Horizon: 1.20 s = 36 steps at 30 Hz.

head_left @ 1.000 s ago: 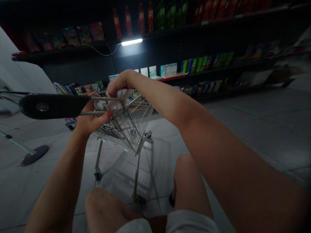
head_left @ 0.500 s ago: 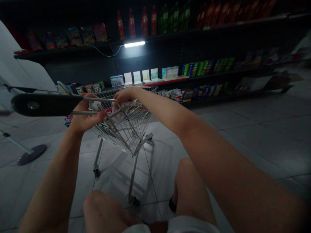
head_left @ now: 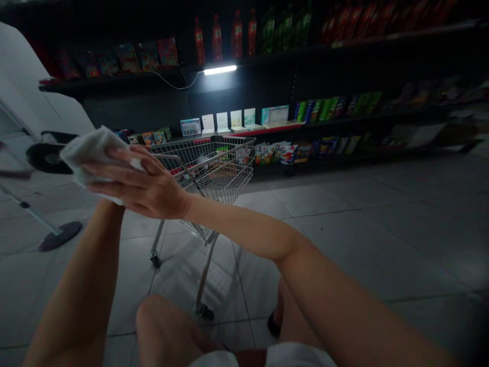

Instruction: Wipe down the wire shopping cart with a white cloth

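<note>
Black plastic handle end [head_left: 37,158] | white folded cloth [head_left: 86,148] just right, likely light, soft, best pinched by its folds | left hand hidden behind cloth, grip cannot be told | right hand [head_left: 151,186] grasping cloth, now left of silver wire shopping cart's [head_left: 229,189] basket, where both were half a second ago

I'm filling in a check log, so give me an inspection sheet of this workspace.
Surface: tiled floor, dimly lit.
Job's things: white cloth, partly hiding a black handle end; wire shopping cart standing on the floor.
Clutter: round-based stand on the floor, picture left.
Hands: right hand holds the cloth, fingers across it; left hand hidden.
Cables: thin cable leading to a lit tube lamp.
Surroundings: dark shelves with bottles and packets.
</note>
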Motion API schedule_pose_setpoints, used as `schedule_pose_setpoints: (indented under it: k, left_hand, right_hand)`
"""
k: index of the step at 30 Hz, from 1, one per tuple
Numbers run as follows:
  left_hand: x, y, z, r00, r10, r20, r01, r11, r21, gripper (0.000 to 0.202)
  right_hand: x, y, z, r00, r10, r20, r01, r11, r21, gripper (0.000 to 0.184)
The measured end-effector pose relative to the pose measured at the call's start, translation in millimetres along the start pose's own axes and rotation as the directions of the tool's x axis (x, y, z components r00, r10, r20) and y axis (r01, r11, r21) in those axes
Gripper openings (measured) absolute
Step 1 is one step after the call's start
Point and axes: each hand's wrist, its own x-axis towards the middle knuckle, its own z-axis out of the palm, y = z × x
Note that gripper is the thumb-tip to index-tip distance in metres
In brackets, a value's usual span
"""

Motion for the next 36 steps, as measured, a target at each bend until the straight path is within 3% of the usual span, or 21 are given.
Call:
schedule_pose_setpoints:
  k: [2,5,6,8,10,12,14,16,19,21,23,26,28,29,30,33,34,35,36]
  left_hand:
    - [-3,-3,-3.1,0.997,0.074,-0.032,-0.073,0.997,0.012,0.03]
    - [3,1,-11.9,0.98,0.177,-0.086,-0.177,0.984,0.005,0.022]
    - [6,4,-14.5,0.971,0.204,-0.123,-0.208,0.978,-0.019,0.026]
    - [10,10,-17.9,0.939,0.269,-0.213,-0.295,0.951,-0.098,0.05]
    - [10,14,-18.6,0.9,0.316,-0.299,-0.379,0.907,-0.181,0.06]
    - [9,17,-18.1,0.885,0.332,-0.326,-0.417,0.878,-0.236,0.059]
    - [8,19,-17.8,0.887,0.326,-0.326,-0.416,0.871,-0.261,0.058]
    - [7,21,-18.2,0.898,0.309,-0.315,-0.399,0.874,-0.279,0.06]
    - [7,22,-19.8,0.925,0.246,-0.291,-0.338,0.882,-0.328,0.063]
    - [7,21,-22.4,0.939,0.21,-0.272,-0.299,0.89,-0.344,0.063]
    - [8,17,-27.1,0.939,0.219,-0.265,-0.304,0.889,-0.343,0.06]
    - [0,6,-34.8,0.926,0.282,-0.252,-0.355,0.878,-0.322,0.055]
    - [-19,-1,-35.7,0.917,0.244,-0.315,-0.334,0.901,-0.277,0.056]
    - [-32,-3,-33.9,0.897,0.189,-0.399,-0.3,0.924,-0.236,0.055]
    - [-47,-3,-30.8,0.843,0.105,-0.528,-0.239,0.952,-0.192,0.055]
    - [-89,17,-17.3,0.653,0.095,-0.751,-0.136,0.991,0.007,0.03]
    - [-95,29,-13.7,0.667,0.174,-0.725,-0.191,0.98,0.059,0.023]
    - [-96,43,-11.4,0.713,0.285,-0.64,-0.299,0.95,0.091,0.022]
    - [-90,59,-10.8,0.733,0.382,-0.563,-0.391,0.914,0.111,0.022]
  right_hand:
    - [-22,0,7,0.995,-0.095,0.037,0.1,0.985,-0.142,0.038]
    - [-48,28,-2,0.981,-0.139,0.134,0.154,0.982,-0.11,0.033]
    - [-53,40,-8,0.986,-0.095,0.135,0.108,0.99,-0.088,0.032]
    - [-56,63,-22,0.991,0.116,0.073,-0.112,0.992,-0.055,0.032]
    - [-56,79,-30,0.929,0.37,0.009,-0.37,0.929,0.003,0.034]
    - [-58,91,-28,0.842,0.53,0.101,-0.538,0.838,0.093,0.035]
    - [-64,101,-23,0.766,0.57,0.297,-0.627,0.763,0.154,0.033]
    - [-75,113,-19,0.688,0.607,0.398,-0.699,0.702,0.136,0.03]
    - [-91,132,-19,0.584,0.732,0.351,-0.79,0.612,0.038,0.026]
    - [-98,141,-17,0.546,0.779,0.307,-0.815,0.579,-0.019,0.023]
    - [-102,141,-12,0.566,0.781,0.265,-0.796,0.601,-0.069,0.021]
    - [-104,126,-4,0.646,0.736,0.204,-0.733,0.672,-0.104,0.024]
    - [-103,108,0,0.708,0.69,0.151,-0.687,0.723,-0.08,0.027]
    - [-102,98,1,0.737,0.667,0.107,-0.664,0.745,-0.064,0.028]
    - [-101,88,3,0.763,0.644,0.06,-0.642,0.765,-0.049,0.03]
    - [-102,59,21,0.838,0.546,0.001,-0.546,0.838,-0.014,0.032]
    - [-106,51,30,0.864,0.502,0.028,-0.502,0.865,-0.004,0.033]
    - [-112,43,42,0.882,0.466,0.07,-0.468,0.884,0.001,0.035]
    - [-122,36,53,0.885,0.449,0.125,-0.452,0.892,0.001,0.036]
